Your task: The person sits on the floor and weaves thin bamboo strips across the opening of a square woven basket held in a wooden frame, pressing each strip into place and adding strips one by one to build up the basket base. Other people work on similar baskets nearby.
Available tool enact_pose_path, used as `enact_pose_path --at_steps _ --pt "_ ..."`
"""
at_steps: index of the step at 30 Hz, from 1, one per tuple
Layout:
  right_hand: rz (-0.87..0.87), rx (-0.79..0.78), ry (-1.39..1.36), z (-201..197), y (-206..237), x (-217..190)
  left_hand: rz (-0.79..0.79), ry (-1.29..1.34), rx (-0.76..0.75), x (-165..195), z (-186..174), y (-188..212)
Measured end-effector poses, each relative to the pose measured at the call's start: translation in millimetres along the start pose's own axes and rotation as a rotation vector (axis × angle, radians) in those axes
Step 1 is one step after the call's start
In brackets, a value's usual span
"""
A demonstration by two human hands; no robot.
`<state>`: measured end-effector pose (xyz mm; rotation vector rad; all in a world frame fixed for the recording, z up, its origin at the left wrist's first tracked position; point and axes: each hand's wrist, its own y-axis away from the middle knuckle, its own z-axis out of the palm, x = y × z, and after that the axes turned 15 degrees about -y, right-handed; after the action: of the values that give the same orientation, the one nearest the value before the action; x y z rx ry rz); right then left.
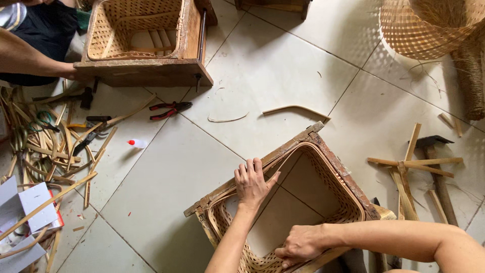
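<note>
**Hands on the woven basket in its wooden frame**

Left hand (251,183) reaches up from the bottom edge, forearm straight, and lies flat on the far rim of the woven basket (331,174), fingers close together, thumb out along the bamboo strip. The right hand (299,245) comes in from the right, arm bent, fingers curled and pressing the near rim. The basket sits inside a wooden frame (225,189) on the tiled floor (166,182).

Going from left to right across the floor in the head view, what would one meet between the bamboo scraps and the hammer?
Bamboo strip pile → small white bottle with red cap → red-handled pliers → left hand on the woven basket in its wooden frame → hammer.
</note>
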<state>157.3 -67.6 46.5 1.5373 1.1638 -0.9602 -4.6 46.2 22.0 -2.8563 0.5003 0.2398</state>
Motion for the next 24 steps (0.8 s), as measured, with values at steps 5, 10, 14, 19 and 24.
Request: enact_pose_path --at_steps 5,10,14,19,24 --pt "-0.015 0.015 -0.033 13.5 0.2 14.2 0.05 -0.012 0.013 -2.4 5.9 -1.9" --pt "-0.07 0.043 -0.042 13.3 1.2 15.1 0.09 -0.032 0.024 -5.9 8.7 -3.5" --pt "-0.051 0.034 -0.032 10.8 0.5 13.5 0.106 -0.043 0.006 -5.8 13.1 -4.1" --pt "-0.056 0.055 -0.029 10.8 -1.9 11.8 0.102 -0.037 0.038 -5.8 20.1 -2.9" --pt "-0.076 0.065 -0.022 11.0 -1.1 16.1 0.123 -0.005 0.034 -9.4 27.9 -3.2"
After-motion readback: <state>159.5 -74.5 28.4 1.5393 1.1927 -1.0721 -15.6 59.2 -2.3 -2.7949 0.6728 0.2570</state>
